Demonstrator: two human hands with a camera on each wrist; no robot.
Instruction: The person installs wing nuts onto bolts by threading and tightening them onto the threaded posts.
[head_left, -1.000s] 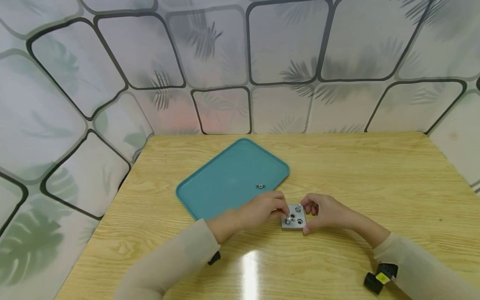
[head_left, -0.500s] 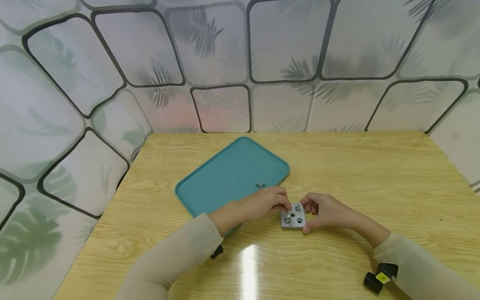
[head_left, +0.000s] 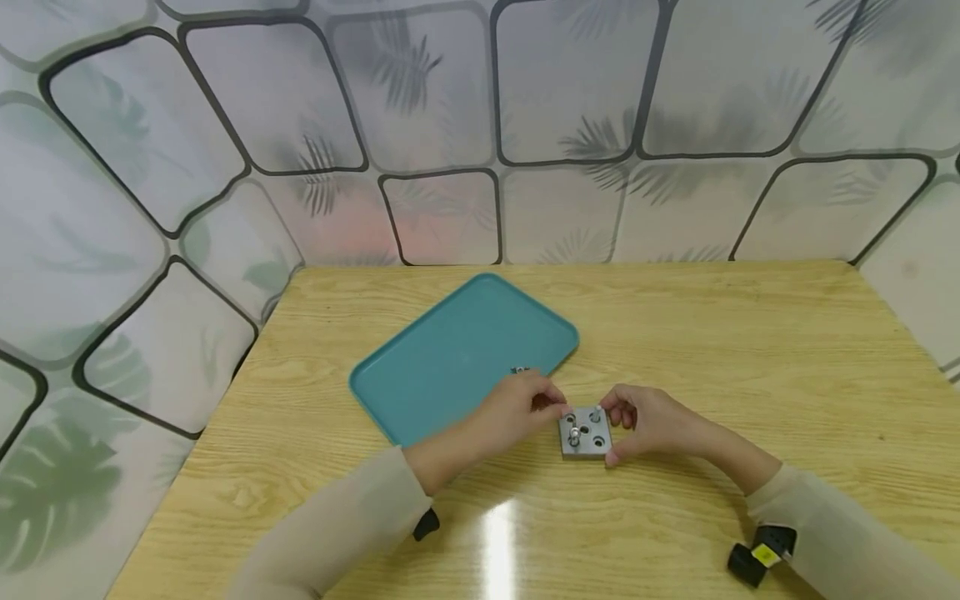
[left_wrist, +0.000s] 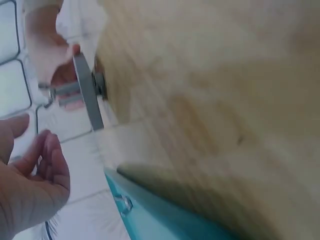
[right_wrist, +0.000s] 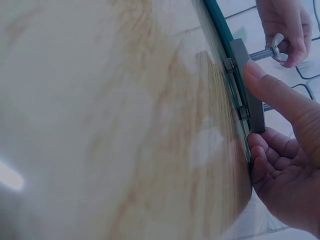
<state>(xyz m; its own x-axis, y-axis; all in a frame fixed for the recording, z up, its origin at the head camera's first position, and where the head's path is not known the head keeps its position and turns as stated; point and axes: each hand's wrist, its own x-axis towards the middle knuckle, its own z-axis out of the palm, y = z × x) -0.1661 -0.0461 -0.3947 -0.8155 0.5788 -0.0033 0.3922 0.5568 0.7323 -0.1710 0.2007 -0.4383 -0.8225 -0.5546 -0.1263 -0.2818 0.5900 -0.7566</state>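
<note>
At right edge of plate (head_left: 588, 437): right hand (head_left: 654, 423), gripping it. By left edge: left hand (head_left: 516, 408), released, nearer the upright bolt (right_wrist: 260, 54) with wing nut (right_wrist: 278, 49). Plate on table (head_left: 712, 333), right of tray (head_left: 450, 350); second wing nut (left_wrist: 123, 204) inside tray's plate-side edge.

I read no words, brands or numbers. One label noted: a small yellow rectangular sticker (head_left: 766, 556) on the black plastic device (head_left: 747, 568) at my right beige fabric sleeve (head_left: 847, 525); any print was too small.
</note>
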